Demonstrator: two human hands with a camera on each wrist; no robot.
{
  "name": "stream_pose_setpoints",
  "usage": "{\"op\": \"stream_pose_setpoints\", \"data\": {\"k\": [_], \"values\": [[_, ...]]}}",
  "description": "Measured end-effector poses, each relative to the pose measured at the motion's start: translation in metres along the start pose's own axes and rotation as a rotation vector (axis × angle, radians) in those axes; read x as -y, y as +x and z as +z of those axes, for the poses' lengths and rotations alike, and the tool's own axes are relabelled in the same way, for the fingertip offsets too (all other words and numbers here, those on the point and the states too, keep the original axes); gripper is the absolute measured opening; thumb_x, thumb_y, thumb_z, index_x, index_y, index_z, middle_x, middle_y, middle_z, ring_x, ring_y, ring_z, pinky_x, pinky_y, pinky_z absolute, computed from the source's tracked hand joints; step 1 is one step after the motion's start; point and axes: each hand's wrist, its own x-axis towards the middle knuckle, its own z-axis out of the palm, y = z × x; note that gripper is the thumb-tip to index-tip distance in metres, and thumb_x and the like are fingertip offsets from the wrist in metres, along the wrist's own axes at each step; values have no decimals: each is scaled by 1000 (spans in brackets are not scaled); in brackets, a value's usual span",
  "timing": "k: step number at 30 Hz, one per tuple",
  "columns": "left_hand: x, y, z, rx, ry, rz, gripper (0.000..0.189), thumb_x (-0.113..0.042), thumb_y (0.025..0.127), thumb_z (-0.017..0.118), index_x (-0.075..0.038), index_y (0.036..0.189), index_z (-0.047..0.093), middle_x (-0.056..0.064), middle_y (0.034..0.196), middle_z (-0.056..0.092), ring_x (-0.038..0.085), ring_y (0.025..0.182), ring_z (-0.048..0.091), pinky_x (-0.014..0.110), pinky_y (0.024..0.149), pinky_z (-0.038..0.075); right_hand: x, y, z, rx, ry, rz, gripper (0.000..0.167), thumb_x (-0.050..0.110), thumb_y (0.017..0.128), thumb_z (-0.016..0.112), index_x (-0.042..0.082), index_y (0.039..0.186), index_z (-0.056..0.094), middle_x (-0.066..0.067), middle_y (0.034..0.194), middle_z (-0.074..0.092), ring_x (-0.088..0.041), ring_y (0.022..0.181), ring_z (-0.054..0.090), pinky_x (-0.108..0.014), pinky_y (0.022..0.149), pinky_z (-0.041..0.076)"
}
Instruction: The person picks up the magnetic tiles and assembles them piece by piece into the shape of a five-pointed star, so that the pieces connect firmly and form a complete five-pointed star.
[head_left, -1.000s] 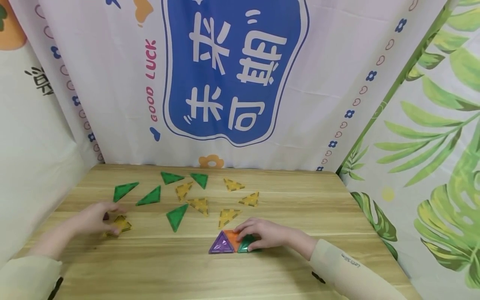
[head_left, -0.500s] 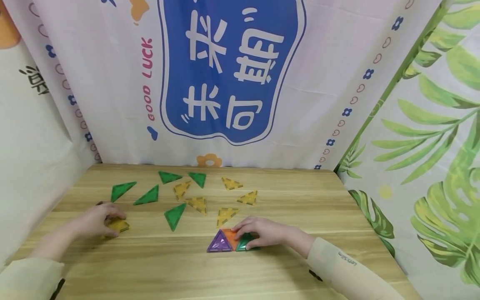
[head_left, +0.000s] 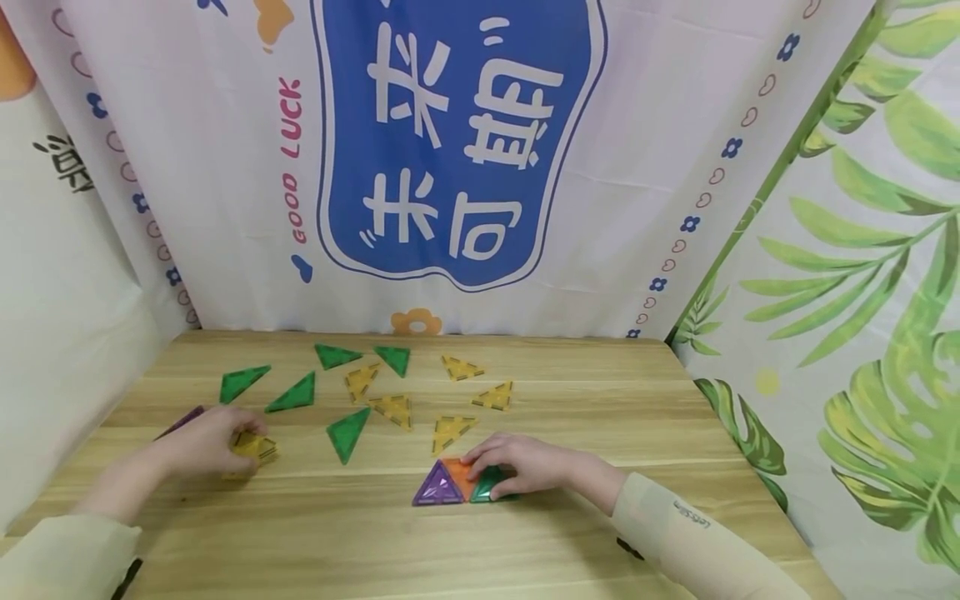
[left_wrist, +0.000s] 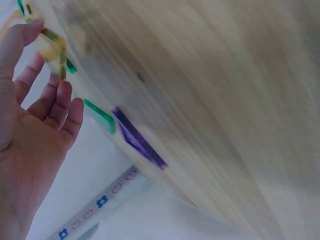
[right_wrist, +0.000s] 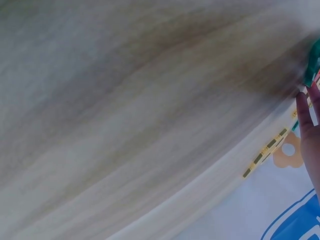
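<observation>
My left hand pinches a yellow magnetic tile between thumb and fingertips, close over the left of the table; the hand covers part of it. Behind that hand lies a purple triangular tile, partly covered in the head view. My right hand rests on a short row of triangular tiles, its fingertips on the orange tile and its thumb over the green tile. A second purple tile forms the left end of this row. The right hand hides part of the orange and green tiles.
Several green triangular tiles lie scattered at the middle and back left of the wooden table. Yellow triangular tiles lie among them and to their right. Printed cloth hangs along the back edge.
My left hand has closed on the yellow tile and shifted it slightly right, uncovering more of the purple tile behind it. The right hand stays on its row.
</observation>
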Motion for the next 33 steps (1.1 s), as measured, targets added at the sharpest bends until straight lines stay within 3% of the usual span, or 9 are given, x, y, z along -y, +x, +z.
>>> {"op": "stream_pose_setpoints", "data": {"k": [6,12,18,24,31,33], "values": [[-12,8,-3,31,-2,-61,41,-35,73,79,-10,102,65,6,104,61,15,87,56,30,69,48,0,0,1,-3,7,0,38,30,87,68,21,123,61,5,140,48,-11,130,42,-31,109,34],[-20,15,-5,34,-91,-37,26,-28,78,76,-14,91,59,-5,79,52,3,66,42,20,55,36,0,0,2,-8,9,2,37,30,88,67,21,124,61,6,141,48,-11,130,42,-32,109,34],[-31,22,-8,14,-147,-41,23,-29,83,73,-17,88,55,-5,74,49,3,62,42,21,52,37,-1,0,2,-7,8,7,38,30,88,67,22,124,60,6,141,47,-11,130,42,-32,109,34],[-53,33,-12,4,-163,3,19,-31,89,64,-15,97,57,-8,75,54,1,62,46,21,53,41,-2,1,2,1,11,0,38,31,88,67,22,124,60,6,141,47,-11,130,41,-32,109,34],[-85,46,-14,22,-168,68,17,-29,93,58,-14,90,52,-8,69,46,2,60,41,21,51,38,-2,1,2,11,12,6,39,32,88,67,23,125,60,6,141,47,-11,130,41,-32,109,33],[-93,48,-13,15,-173,80,16,-27,93,60,-12,93,55,-8,73,50,0,62,43,20,53,41,-2,1,2,12,12,6,39,31,88,67,23,125,60,6,141,47,-11,130,41,-32,109,33]]}}
